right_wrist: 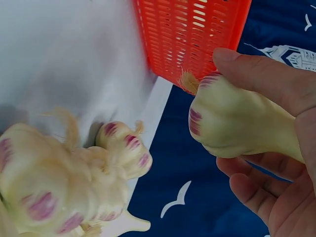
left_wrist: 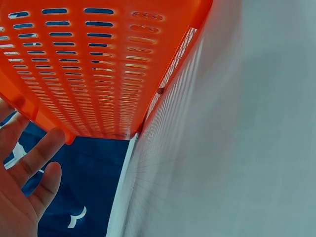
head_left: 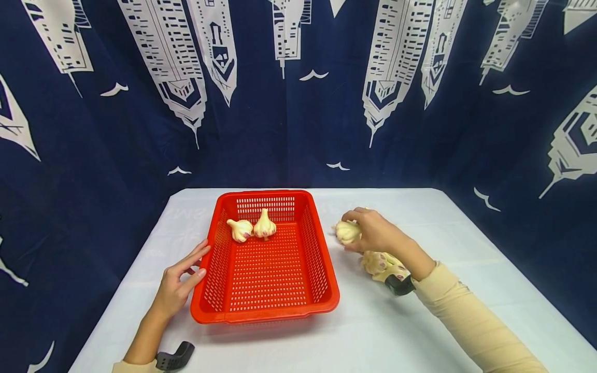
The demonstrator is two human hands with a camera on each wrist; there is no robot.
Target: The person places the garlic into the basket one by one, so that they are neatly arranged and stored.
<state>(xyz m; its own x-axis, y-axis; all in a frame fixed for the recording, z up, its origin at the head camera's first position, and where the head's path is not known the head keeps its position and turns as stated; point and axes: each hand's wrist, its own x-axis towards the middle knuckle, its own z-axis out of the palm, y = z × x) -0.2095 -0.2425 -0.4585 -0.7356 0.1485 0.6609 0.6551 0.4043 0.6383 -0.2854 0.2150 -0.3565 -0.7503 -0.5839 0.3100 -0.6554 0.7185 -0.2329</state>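
Observation:
My right hand (head_left: 370, 230) grips a pale garlic bulb (right_wrist: 242, 116) with purple streaks and a tuft of roots, held to the right of the red basket. Below it, partly hidden by the hand and wrist in the head view, lies a cluster of garlic bulbs (right_wrist: 54, 182). Inside the red perforated basket (head_left: 266, 317), two garlic bulbs rest near the back left: one tilted garlic bulb (head_left: 240, 231) and another with its stem upward. My left hand (head_left: 179, 282) touches the basket's left rim with its fingers extended and thumb apart.
The basket stands on a white-covered table (head_left: 373, 331). Behind and around it hangs a dark blue cloth (head_left: 280, 140) with white buildings and birds. Black bands (head_left: 176, 356) sit at both wrists.

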